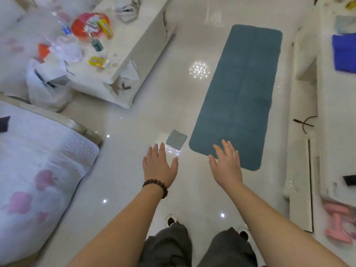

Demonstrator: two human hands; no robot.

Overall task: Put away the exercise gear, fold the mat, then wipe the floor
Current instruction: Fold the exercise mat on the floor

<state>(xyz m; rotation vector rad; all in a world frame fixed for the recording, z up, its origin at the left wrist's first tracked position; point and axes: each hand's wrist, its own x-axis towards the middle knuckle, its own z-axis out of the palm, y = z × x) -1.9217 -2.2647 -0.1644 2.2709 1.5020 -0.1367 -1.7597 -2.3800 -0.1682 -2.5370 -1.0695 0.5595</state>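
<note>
A long teal exercise mat (238, 89) lies flat and unfolded on the glossy white floor (165, 105), running away from me. A small grey cloth (176, 139) lies on the floor just left of the mat's near end. My left hand (159, 164), with a bead bracelet on the wrist, is held out with fingers straight, above the floor just short of the cloth. My right hand (226, 163) is also spread open, over the mat's near left corner. Neither hand holds anything. Pink dumbbells (339, 222) sit at the right edge.
A white low table (127, 53) with bags and snack packets stands at the far left. A bed with a white flowered quilt (38, 170) fills the near left. A white cabinet (304, 112) with a blue cloth (344, 53) runs along the right. My feet show below.
</note>
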